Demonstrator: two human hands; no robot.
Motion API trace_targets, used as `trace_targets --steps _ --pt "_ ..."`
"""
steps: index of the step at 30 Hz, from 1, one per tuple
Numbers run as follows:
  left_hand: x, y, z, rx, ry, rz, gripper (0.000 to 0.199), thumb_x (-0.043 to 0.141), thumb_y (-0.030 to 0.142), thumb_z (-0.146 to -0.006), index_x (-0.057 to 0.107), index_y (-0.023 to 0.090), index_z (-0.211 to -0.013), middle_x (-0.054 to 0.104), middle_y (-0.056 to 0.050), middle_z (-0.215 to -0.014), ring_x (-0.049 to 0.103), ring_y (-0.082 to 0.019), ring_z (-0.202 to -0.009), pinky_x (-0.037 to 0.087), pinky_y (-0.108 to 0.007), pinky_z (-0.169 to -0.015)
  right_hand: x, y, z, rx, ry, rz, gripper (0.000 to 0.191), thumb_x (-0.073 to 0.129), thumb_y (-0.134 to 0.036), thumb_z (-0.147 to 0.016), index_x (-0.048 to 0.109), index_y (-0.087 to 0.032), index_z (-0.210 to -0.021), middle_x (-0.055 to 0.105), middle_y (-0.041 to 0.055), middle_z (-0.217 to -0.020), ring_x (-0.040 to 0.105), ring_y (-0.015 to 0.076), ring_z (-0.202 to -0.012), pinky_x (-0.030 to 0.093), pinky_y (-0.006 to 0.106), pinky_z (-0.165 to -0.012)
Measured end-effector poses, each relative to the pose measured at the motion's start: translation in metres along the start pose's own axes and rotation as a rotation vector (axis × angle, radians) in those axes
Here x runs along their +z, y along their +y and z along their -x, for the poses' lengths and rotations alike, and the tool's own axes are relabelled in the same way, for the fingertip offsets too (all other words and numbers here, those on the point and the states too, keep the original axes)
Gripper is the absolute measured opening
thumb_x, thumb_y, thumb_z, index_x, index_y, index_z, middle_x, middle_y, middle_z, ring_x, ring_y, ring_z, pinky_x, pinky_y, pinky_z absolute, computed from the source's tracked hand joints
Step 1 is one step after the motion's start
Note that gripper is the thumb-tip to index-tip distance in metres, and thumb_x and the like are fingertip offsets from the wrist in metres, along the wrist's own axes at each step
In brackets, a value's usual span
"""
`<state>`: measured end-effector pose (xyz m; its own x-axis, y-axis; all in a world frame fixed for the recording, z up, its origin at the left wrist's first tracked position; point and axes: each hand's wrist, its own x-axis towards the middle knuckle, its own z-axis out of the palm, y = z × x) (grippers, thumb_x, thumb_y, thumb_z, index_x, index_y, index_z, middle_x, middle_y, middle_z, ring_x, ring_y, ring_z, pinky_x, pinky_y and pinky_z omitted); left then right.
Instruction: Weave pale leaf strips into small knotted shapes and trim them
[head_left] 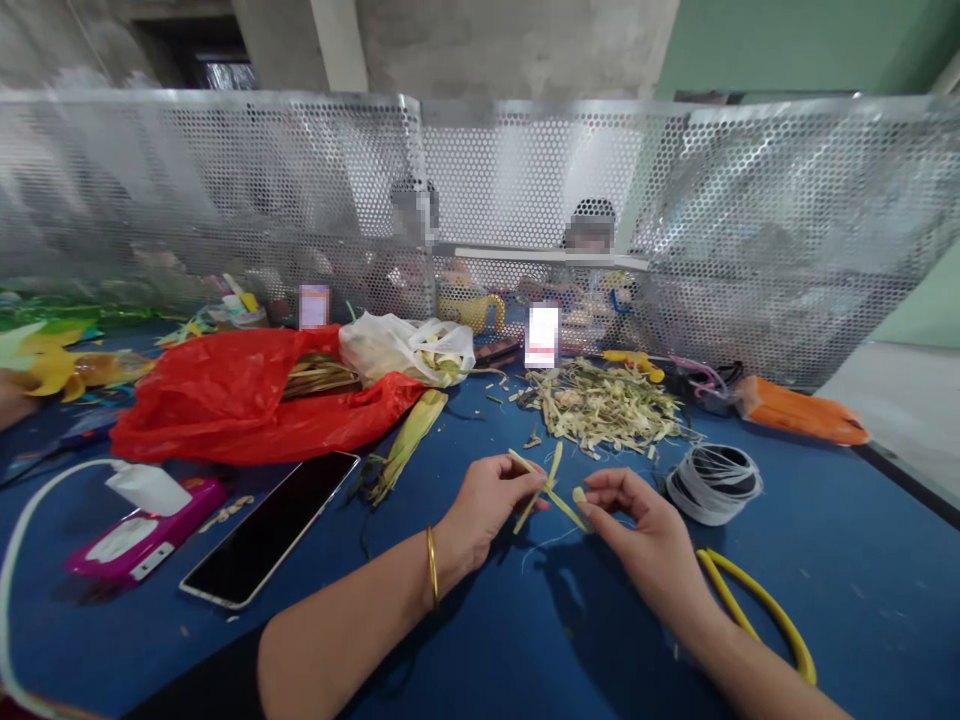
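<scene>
Between thumb and fingers of my left hand (pixel 495 505) are narrow corn husk strips (pixel 553 478), pale yellow-green and crossing one another. My right hand (pixel 630 520) is closed in a pinch on a small pale piece of corn husk (pixel 579 496), close to the lower end of one strip. A thin white thread seems to hang below the strips. Both hands are raised over the blue table, with a heap of cut husk bits (pixel 607 405) just beyond them. The spool of white thread (pixel 714 485) stands right of my right hand.
A black-screened phone (pixel 270 530) and a magenta power strip (pixel 146 540) lie left. Behind them spreads a red plastic bag (pixel 217 390) beside a husk bundle (pixel 409 445). Yellow tubing (pixel 772 610) and an orange packet (pixel 799 410) are right. A perforated metal screen (pixel 495 170) borders the back.
</scene>
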<state>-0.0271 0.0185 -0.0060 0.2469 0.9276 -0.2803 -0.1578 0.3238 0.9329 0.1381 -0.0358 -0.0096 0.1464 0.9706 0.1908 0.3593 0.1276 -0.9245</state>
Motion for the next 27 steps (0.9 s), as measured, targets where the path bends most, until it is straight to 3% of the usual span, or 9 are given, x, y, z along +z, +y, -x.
trace_targets --steps 3,11,16,19,23,27 --pt "0.004 -0.002 0.009 0.012 -0.002 0.047 0.015 0.073 0.023 -0.065 0.065 0.013 -0.071 0.065 -0.002 -0.066 0.065 -0.014 -0.059 0.047 -0.024 -0.061 -0.007 -0.004 0.000 -0.090 0.039 0.142 0.024 0.064 -0.036 -0.075 0.060 -0.020 -0.093 0.067 0.0029 -0.081 0.063 0.0192 -0.080 0.047 0.031 -0.077" --pt "0.007 -0.009 0.020 0.001 -0.048 0.063 0.016 0.072 0.024 -0.066 0.062 0.012 -0.069 0.064 -0.001 -0.061 0.062 -0.011 -0.057 0.045 -0.020 -0.057 0.002 -0.007 0.005 -0.048 -0.204 0.074 0.011 0.061 -0.026 -0.078 0.059 -0.019 -0.086 0.067 0.0004 -0.074 0.063 0.0146 -0.070 0.049 0.025 -0.065" --pt "0.002 -0.010 0.019 -0.133 -0.157 0.026 0.029 0.069 0.037 -0.073 0.067 0.012 -0.090 0.070 -0.006 -0.079 0.065 -0.013 -0.057 0.048 -0.023 -0.059 0.001 -0.010 0.004 -0.101 -0.222 0.135 0.008 0.058 -0.026 -0.080 0.059 -0.019 -0.084 0.067 0.0009 -0.077 0.063 0.0139 -0.071 0.049 0.025 -0.067" --pt "0.000 -0.010 0.017 -0.158 -0.203 0.010 0.031 0.069 0.034 -0.074 0.068 0.011 -0.094 0.071 -0.010 -0.085 0.066 -0.013 -0.060 0.048 -0.023 -0.061 -0.002 -0.011 0.004 -0.094 -0.245 0.141 0.008 0.057 -0.027 -0.081 0.059 -0.019 -0.084 0.067 0.0013 -0.077 0.063 0.0142 -0.070 0.049 0.025 -0.066" --pt "-0.001 -0.011 0.017 -0.167 -0.193 0.031 0.030 0.069 0.026 -0.073 0.067 0.009 -0.099 0.072 -0.013 -0.089 0.067 -0.015 -0.064 0.050 -0.026 -0.067 -0.007 -0.007 0.004 -0.145 -0.122 0.222 0.010 0.059 -0.029 -0.080 0.062 -0.019 -0.079 0.067 0.0016 -0.075 0.062 0.0160 -0.072 0.049 0.026 -0.068" --pt "0.001 -0.009 0.020 -0.178 -0.178 0.041 0.034 0.068 0.025 -0.074 0.065 0.009 -0.104 0.072 -0.013 -0.090 0.068 -0.017 -0.066 0.050 -0.027 -0.066 -0.009 -0.004 0.002 -0.226 0.012 0.267 0.011 0.060 -0.030 -0.079 0.066 -0.022 -0.076 0.069 -0.0001 -0.077 0.063 0.0179 -0.076 0.042 0.039 -0.095"
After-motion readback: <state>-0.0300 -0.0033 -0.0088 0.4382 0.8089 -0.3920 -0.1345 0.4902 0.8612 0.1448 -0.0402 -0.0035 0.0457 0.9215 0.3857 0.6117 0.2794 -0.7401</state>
